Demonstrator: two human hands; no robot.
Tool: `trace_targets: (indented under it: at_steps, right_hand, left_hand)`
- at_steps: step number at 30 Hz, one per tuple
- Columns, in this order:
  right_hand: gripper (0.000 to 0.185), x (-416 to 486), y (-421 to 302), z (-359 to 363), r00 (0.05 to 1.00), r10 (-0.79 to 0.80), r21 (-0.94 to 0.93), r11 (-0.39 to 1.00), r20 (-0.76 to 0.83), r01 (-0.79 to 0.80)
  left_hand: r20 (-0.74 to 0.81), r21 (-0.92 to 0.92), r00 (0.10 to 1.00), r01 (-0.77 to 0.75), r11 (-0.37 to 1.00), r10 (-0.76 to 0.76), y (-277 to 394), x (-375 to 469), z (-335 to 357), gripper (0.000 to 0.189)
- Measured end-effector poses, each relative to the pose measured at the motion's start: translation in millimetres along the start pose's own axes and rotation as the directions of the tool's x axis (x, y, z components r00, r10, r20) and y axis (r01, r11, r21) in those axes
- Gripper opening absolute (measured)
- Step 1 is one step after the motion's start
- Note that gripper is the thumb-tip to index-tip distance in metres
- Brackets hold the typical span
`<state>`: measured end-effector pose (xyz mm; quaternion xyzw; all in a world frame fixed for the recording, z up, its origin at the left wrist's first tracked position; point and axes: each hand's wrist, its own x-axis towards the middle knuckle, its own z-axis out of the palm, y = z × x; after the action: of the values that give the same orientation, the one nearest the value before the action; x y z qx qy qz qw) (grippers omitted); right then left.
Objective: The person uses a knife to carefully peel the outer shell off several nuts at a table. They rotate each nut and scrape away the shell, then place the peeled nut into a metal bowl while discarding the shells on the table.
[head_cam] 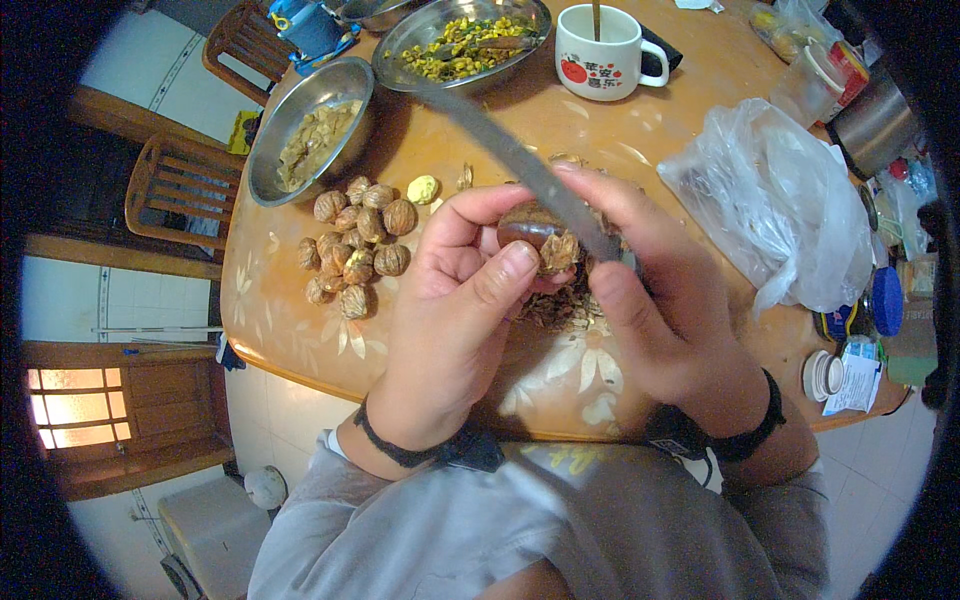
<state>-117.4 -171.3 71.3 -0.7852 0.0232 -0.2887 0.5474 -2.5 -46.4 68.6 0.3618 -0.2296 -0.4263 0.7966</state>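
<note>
A glossy brown chestnut (526, 228) with a loose flap of its shell is pinched between the thumb and fingers of my left hand (480, 277). My right hand (652, 292) is closed around a dark, long metal blade (510, 150), blurred, which reaches up and left across the chestnut. Its handle is hidden in my fingers. Beneath both hands lie brown shell scraps (555, 307). To the left is a pile of peeled, wrinkled chestnuts (356, 247), with a pale yellow piece (423, 190) beside it.
Behind the pile stands a steel bowl (259, 176) of pale food, near a steel dish (409, 81) of yellow-green food. A white mug (600, 56) holds a utensil. To the right are a clear plastic bag (780, 202), a blue lid (888, 301) and a white-capped container (823, 375).
</note>
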Motion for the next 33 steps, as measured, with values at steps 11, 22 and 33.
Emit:
trace_targets:
  at_steps: [11, 22, 33]
  right_hand:
    - [0.060, 0.9, -9.5, -4.5, 0.991, 0.033, -0.294, 0.956, 0.126, 0.005]
    - [0.053, 3.5, -12.5, -3.7, 0.987, 0.093, -0.317, 0.947, 0.130, -0.047]
    - [0.048, -1.8, -2.2, 4.4, 0.990, 0.105, -0.211, 0.970, -0.093, -0.123]
  left_hand:
    - [0.008, 0.137, 1.000, -0.027, 0.990, 0.026, 4.2, -0.1, -3.3, 0.053]
    - [-0.067, 0.142, 0.996, -0.053, 0.989, 0.063, -2.2, -0.5, -7.4, 0.038]
    - [-0.012, 0.278, 0.982, -0.176, 0.944, 0.187, -6.8, 0.3, -5.6, 0.042]
